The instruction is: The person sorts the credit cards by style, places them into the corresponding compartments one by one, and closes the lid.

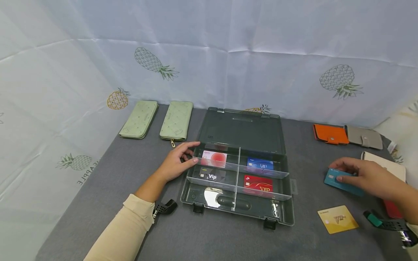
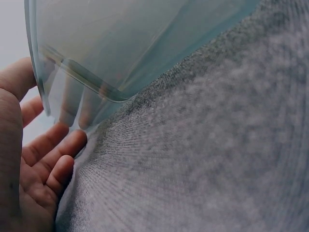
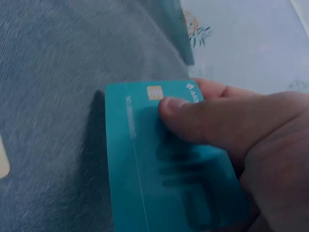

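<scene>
Your right hand [image 1: 373, 177] pinches the teal card [image 3: 145, 169] toward the table's [image 1: 235, 243] right edge, while your left hand [image 1: 174, 164], loosely spread, likely steadies the box's [image 1: 243, 204] left edge.

My counter [image 1: 169, 239], covered in grey cloth [image 2: 207, 145], has white fabric [image 1: 212, 79] printed with pineapples [image 1: 337, 77] hung behind it and beside it like a screen. Whether this is a home or a workplace, I cannot tell.

Six cards [image 1: 337, 219] are plainly seen, four in one box [image 1: 241, 130] of six compartments [image 1: 204, 194]. Two green wallets [image 1: 176, 121], two small wallets [image 1: 330, 133], one cream item [image 1: 388, 165], one partly hidden red item [image 1: 393, 209], two hands [image 1: 176, 163] and two wrist straps [image 1: 166, 207] are pictured.
</scene>
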`<state>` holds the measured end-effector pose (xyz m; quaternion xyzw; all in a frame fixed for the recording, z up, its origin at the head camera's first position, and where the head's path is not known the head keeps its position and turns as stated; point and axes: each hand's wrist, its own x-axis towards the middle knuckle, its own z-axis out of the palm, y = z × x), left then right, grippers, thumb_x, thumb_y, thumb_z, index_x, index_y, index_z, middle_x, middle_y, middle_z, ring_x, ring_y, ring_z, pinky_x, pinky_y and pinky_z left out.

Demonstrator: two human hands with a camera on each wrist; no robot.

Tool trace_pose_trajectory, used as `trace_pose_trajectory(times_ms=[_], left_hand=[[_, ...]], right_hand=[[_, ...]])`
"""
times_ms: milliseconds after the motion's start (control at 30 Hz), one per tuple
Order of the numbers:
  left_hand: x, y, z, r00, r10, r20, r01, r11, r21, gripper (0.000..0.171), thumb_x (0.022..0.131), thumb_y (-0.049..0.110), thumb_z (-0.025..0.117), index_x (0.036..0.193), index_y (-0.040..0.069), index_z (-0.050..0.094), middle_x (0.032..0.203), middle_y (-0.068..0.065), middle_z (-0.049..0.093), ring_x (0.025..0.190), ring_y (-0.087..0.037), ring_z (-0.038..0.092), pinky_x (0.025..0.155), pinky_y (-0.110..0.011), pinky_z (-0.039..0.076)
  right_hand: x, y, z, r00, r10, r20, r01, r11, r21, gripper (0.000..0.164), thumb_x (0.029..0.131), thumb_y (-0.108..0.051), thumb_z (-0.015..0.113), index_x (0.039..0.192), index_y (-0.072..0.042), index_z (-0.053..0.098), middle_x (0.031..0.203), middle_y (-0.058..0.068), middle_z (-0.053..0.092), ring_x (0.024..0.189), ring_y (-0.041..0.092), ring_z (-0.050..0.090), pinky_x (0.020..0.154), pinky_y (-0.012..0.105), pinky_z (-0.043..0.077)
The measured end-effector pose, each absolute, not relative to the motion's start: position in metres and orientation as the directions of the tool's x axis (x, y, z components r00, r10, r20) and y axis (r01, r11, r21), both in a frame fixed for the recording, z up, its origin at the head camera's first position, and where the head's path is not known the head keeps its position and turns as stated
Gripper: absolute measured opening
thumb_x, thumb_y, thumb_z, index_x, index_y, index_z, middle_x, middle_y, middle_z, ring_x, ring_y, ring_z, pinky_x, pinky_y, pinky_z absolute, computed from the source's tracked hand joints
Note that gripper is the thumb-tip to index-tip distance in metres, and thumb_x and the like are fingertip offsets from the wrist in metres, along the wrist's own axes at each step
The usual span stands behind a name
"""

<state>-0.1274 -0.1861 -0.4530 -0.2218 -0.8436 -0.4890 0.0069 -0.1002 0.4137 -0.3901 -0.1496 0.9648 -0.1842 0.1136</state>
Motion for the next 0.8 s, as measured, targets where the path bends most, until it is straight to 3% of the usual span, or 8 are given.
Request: trace_pose_trajectory(times_ms=[500,800], left_hand=[[-0.127,-0.186,-0.451,-0.903,0.366,0.227,0.379,0.428,0.820,0.056,0.098,0.015,0.076,0.152,0.012,0.060,0.138,-0.012,0.064,0.108,-0.027,0.064,0.084,-0.039,0.052],[-0.127,-0.186,-0.452,-0.904,0.364,0.223,0.376,0.434,0.819,0.056,0.099,0.016,0.076,0.153,0.013,0.060,0.137,-0.012,0.065,0.108,-0.027,0.064,0.084,-0.038,0.052]], right_hand=[[-0.091,0.347,-0.342,-0.912,-0.404,-0.075,-0.293,0.769,-0.568,0.031,0.098,-0.014,0.080,0.127,-0.021,0.072,0.103,-0.003,0.070,0.085,0.011,0.063,0.064,0.029,0.050],[-0.094,0.298,-0.331,-0.841,-0.540,-0.039,-0.356,0.605,-0.712,0.030,0.098,-0.009,0.078,0.126,-0.020,0.072,0.103,-0.002,0.072,0.090,0.015,0.065,0.067,0.030,0.053]])
